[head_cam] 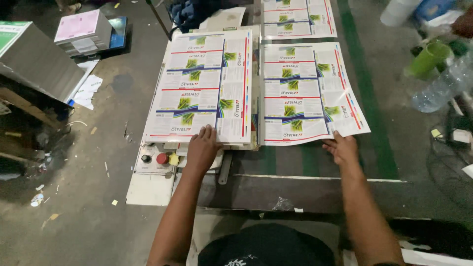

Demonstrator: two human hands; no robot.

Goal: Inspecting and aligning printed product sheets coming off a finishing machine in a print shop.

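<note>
Place: a print or packaging workshop.
Landmark: a machine table [148,189] with red, yellow and black push buttons [161,158].
On it: stacks of printed carton sheets [202,83].
Left of it: a stained concrete floor [88,207] with paper scraps, and more stacked sheets [81,29].
Right of it: a green floor stripe [367,88].
</note>
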